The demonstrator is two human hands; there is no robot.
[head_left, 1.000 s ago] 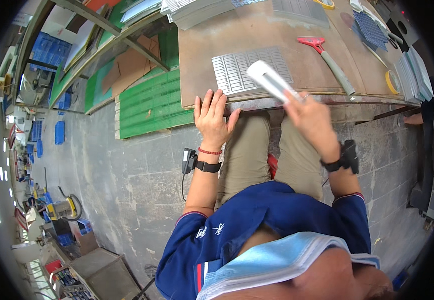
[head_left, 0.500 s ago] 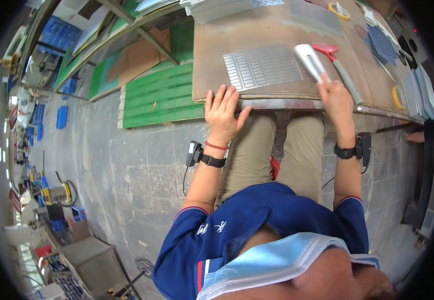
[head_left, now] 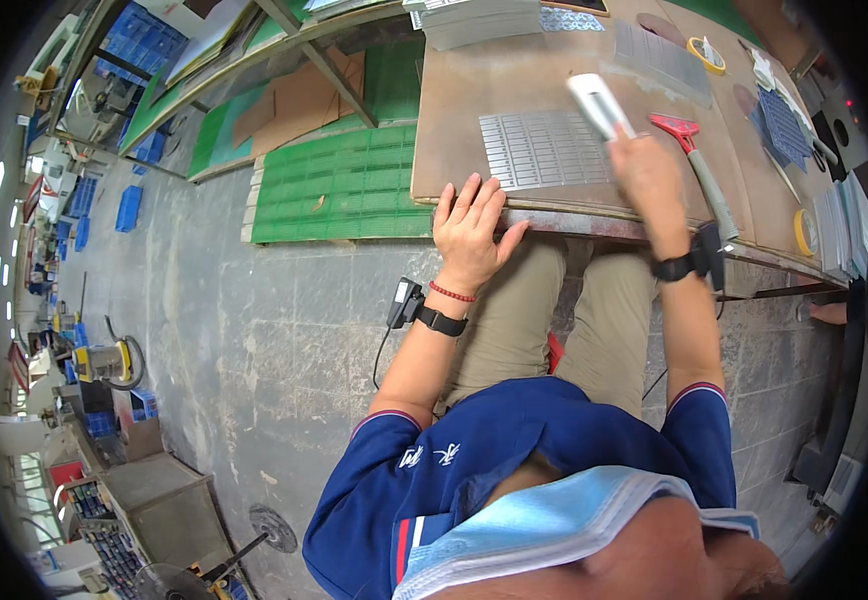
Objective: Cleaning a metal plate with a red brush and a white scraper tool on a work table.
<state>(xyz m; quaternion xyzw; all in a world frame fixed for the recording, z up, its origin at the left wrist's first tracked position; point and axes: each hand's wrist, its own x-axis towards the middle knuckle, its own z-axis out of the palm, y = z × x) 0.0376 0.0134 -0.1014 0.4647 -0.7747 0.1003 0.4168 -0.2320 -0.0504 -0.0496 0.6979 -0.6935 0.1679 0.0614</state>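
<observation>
Your left hand [head_left: 469, 235] lies at the near edge of the worktop [head_left: 454, 110], close to its near left corner. It is open, palm down, the fingers slightly spread over the edge and the thumb out to the right, and it grips nothing that shows.

Your right hand [head_left: 647, 175] is closed around the lower end of a white tool [head_left: 599, 103], with motion blur softening both. The tool slants up and to the left, toward the far edge, and in this view overlaps the right end of the perforated sheet [head_left: 544, 150]; you cannot tell from here whether the two touch. That pale metallic-looking sheet, cut in rows of small slots, lies flat near the worktop's near edge, just beyond your left fingertips.

Just right of your right hand lies a scraper [head_left: 699, 165], its red head toward the far edge and its grey handle running down to the near edge. Toward the right end you have a yellow tape roll [head_left: 805, 232] near the near edge, with a blue grid piece [head_left: 784, 128] farther back. By the far edge stand a stack of pale sheets [head_left: 474, 22] at the left and, farther right, a grey translucent sheet [head_left: 662, 62].
</observation>
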